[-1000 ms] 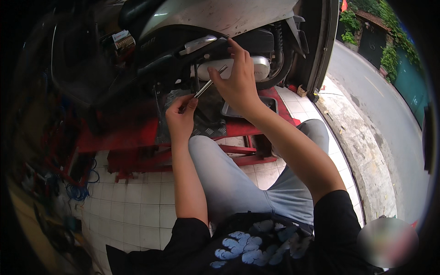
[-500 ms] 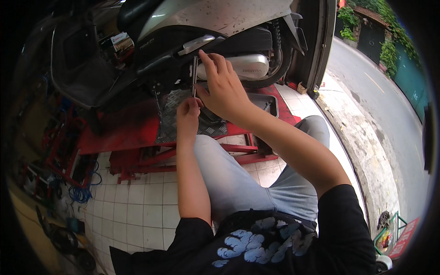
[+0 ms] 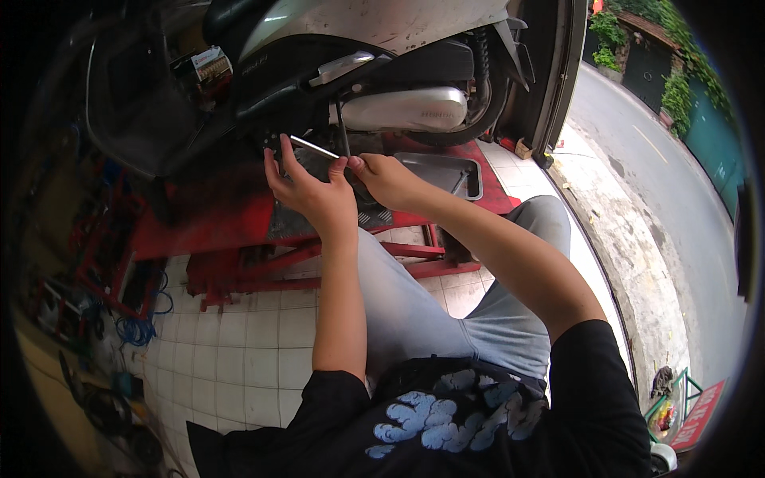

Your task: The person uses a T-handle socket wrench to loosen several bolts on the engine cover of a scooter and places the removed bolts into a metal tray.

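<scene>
The left hand (image 3: 315,191) had its fingers (image 3: 280,159) spread loosely around a thin metal rod (image 3: 313,146), touching rather than gripping it, just below the scooter (image 3: 374,48). The right hand (image 3: 390,177) was clenched on the lower end of a dark slender tool (image 3: 343,131) that ran up under the scooter's body. With so light a hold, the rod could probably slip and drop, or the tool skid off and knock knuckles against the silver exhaust (image 3: 406,109). Under the scooter stood a red lift stand (image 3: 215,231) bearing a metal tray (image 3: 446,171); beyond that lay white floor tiles (image 3: 255,342), and a street (image 3: 669,207) on the far side.
</scene>
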Demonstrator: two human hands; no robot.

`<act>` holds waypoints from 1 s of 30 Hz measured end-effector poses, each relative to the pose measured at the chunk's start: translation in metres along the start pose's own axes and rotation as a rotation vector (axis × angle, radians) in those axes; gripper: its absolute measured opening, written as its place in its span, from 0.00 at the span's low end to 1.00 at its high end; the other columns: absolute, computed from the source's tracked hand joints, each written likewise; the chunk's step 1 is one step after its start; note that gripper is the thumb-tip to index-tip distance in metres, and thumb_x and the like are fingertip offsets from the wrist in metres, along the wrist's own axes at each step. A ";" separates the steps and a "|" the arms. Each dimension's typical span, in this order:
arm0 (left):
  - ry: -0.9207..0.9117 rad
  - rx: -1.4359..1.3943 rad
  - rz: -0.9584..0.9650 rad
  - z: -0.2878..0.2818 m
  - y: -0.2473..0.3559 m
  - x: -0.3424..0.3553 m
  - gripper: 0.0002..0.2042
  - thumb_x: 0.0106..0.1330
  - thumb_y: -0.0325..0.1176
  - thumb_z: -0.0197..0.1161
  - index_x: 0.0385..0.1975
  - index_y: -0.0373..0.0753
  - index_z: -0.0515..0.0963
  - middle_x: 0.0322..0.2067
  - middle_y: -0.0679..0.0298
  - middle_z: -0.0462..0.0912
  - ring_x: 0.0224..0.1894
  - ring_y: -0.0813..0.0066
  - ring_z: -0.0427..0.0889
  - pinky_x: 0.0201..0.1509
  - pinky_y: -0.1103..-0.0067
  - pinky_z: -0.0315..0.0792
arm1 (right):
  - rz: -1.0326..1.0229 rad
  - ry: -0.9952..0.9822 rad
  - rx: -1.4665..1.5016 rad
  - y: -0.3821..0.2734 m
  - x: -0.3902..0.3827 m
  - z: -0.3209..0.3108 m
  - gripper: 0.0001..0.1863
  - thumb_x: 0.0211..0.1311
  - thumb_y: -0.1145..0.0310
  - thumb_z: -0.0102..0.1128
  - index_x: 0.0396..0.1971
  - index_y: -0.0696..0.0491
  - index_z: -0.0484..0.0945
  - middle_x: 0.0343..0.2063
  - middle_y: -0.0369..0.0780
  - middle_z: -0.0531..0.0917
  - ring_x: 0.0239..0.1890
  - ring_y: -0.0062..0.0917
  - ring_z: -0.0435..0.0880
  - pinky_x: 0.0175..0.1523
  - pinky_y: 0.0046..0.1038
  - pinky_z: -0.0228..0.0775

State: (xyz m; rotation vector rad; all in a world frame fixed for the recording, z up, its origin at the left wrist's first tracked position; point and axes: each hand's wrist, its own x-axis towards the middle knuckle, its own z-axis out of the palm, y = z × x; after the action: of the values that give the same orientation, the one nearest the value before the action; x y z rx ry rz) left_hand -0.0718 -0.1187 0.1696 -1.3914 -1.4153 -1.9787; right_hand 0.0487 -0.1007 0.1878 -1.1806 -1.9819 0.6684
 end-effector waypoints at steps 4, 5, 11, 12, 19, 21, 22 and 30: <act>-0.312 -0.489 -0.216 0.008 -0.011 -0.005 0.29 0.70 0.19 0.52 0.72 0.39 0.60 0.59 0.52 0.79 0.58 0.64 0.81 0.61 0.71 0.73 | 0.061 -0.120 0.425 0.014 0.013 0.028 0.27 0.81 0.49 0.40 0.45 0.60 0.79 0.34 0.39 0.83 0.36 0.23 0.78 0.44 0.30 0.72; -0.328 -0.495 -0.211 0.006 -0.007 -0.004 0.28 0.70 0.19 0.51 0.71 0.40 0.62 0.54 0.53 0.82 0.56 0.62 0.82 0.59 0.70 0.75 | 0.078 -0.165 0.536 0.011 0.012 0.032 0.27 0.81 0.50 0.40 0.49 0.60 0.79 0.36 0.36 0.84 0.37 0.19 0.77 0.45 0.28 0.71; -0.487 -0.374 -0.070 -0.001 -0.005 0.003 0.26 0.68 0.16 0.50 0.66 0.42 0.71 0.34 0.58 0.83 0.38 0.61 0.82 0.46 0.69 0.77 | 0.210 -0.294 0.721 0.034 0.017 0.043 0.28 0.81 0.49 0.39 0.59 0.60 0.71 0.50 0.39 0.81 0.50 0.21 0.79 0.57 0.27 0.71; -0.471 -0.348 -0.067 -0.002 -0.007 0.002 0.26 0.67 0.15 0.50 0.65 0.43 0.72 0.33 0.58 0.81 0.36 0.62 0.80 0.45 0.69 0.76 | 0.225 -0.318 0.736 0.027 0.014 0.043 0.28 0.81 0.49 0.39 0.59 0.60 0.71 0.50 0.39 0.80 0.51 0.21 0.79 0.58 0.28 0.70; -0.513 -0.451 -0.169 -0.002 -0.008 0.004 0.26 0.69 0.14 0.46 0.65 0.43 0.74 0.33 0.64 0.74 0.33 0.76 0.74 0.44 0.81 0.74 | 0.211 -0.296 0.785 0.024 0.013 0.045 0.28 0.81 0.48 0.37 0.59 0.59 0.71 0.48 0.38 0.80 0.48 0.19 0.78 0.56 0.27 0.71; -0.506 -0.411 -0.131 -0.004 -0.012 0.006 0.26 0.70 0.13 0.46 0.64 0.42 0.74 0.34 0.64 0.75 0.33 0.77 0.74 0.44 0.81 0.74 | 0.216 -0.272 0.824 0.015 0.009 0.048 0.29 0.81 0.48 0.36 0.58 0.59 0.71 0.48 0.38 0.80 0.47 0.20 0.78 0.55 0.27 0.71; -0.505 -0.396 -0.111 -0.003 -0.012 0.006 0.26 0.70 0.13 0.46 0.64 0.42 0.74 0.34 0.64 0.75 0.33 0.77 0.74 0.44 0.81 0.74 | 0.206 -0.267 0.819 0.019 0.010 0.048 0.29 0.81 0.48 0.35 0.58 0.60 0.71 0.48 0.39 0.81 0.48 0.21 0.79 0.56 0.28 0.71; -0.523 -0.412 -0.095 -0.004 -0.022 0.007 0.28 0.65 0.11 0.47 0.63 0.41 0.75 0.34 0.59 0.75 0.35 0.71 0.78 0.43 0.76 0.76 | 0.126 0.114 0.146 0.017 0.001 0.030 0.22 0.78 0.58 0.49 0.60 0.60 0.69 0.54 0.49 0.80 0.56 0.31 0.81 0.59 0.32 0.73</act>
State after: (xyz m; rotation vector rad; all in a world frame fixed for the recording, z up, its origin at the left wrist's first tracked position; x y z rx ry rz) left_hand -0.0934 -0.1107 0.1642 -2.1880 -1.3277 -2.1480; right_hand 0.0333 -0.0945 0.1577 -1.2336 -1.7456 0.7782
